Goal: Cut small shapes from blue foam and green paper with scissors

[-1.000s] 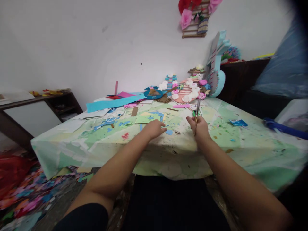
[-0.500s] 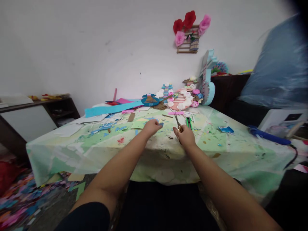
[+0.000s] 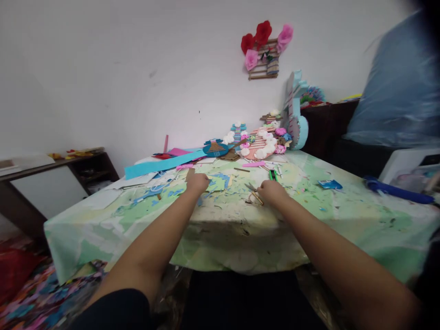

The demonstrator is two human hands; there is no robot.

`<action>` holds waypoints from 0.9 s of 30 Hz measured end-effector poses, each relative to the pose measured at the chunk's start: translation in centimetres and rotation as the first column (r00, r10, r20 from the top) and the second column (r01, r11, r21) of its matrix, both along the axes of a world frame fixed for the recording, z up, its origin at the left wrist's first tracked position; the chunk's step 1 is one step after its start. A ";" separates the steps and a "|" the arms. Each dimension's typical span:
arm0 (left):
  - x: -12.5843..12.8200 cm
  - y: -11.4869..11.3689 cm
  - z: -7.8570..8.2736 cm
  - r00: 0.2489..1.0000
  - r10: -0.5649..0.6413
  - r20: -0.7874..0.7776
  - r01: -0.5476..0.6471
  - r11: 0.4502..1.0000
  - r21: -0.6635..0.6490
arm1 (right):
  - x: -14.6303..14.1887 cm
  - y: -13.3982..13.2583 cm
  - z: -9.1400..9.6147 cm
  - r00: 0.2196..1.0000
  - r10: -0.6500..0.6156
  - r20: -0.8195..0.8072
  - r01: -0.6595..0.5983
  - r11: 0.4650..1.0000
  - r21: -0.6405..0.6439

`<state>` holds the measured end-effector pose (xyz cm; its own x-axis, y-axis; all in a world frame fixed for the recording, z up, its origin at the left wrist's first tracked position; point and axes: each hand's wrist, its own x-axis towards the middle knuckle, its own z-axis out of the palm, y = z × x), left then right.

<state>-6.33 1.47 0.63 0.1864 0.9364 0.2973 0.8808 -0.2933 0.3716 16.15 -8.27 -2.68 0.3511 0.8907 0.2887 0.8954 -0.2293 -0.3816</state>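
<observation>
My left hand (image 3: 198, 183) is low over the table with its fingers curled together. Whatever may be between them is hidden. Just behind it lies a small brown strip (image 3: 190, 173), and light green paper (image 3: 216, 184) with blue scraps is to its right. My right hand (image 3: 272, 191) has curled fingers against a pair of scissors (image 3: 255, 195). The scissors lie low at the tabletop, blades pointing away to the left and handle loops towards me. Beyond that hand is a green and black utility knife (image 3: 272, 175), partly covered by the knuckles.
A patterned cloth (image 3: 302, 215) covers the table. At the back are a long blue strip (image 3: 165, 164), a blue lute-shaped craft (image 3: 215, 148) and a pink craft with white puffs (image 3: 259, 145). A blue packet (image 3: 330, 184) and a blue-handled tool (image 3: 398, 190) lie right.
My left hand has moved left, towards the brown strip; the blue piece it held no longer shows. My right hand has lowered the scissors, which now point more to the left. The view has shifted slightly.
</observation>
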 end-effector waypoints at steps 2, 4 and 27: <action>-0.3 -0.3 0.6 1.000 -0.014 0.002 0.014 1.000 0.018 | -0.8 -0.7 -0.2 0.998 0.048 0.028 -0.051 0.995 0.091; -0.6 -1.5 1.1 0.998 -0.053 0.020 0.053 0.998 0.015 | -2.2 -1.4 -0.2 0.992 0.108 0.061 -0.118 0.974 0.193; -2.1 -19.8 0.4 0.552 -0.174 0.816 0.680 0.660 -0.319 | -10.4 -14.8 -1.6 0.749 0.651 0.123 -0.546 0.501 0.672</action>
<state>-8.45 -18.34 1.05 0.5963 0.8028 -0.0034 0.1069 -0.0752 0.9914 5.70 -23.02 -4.30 -0.1150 0.5104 0.8522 0.6521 0.6859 -0.3228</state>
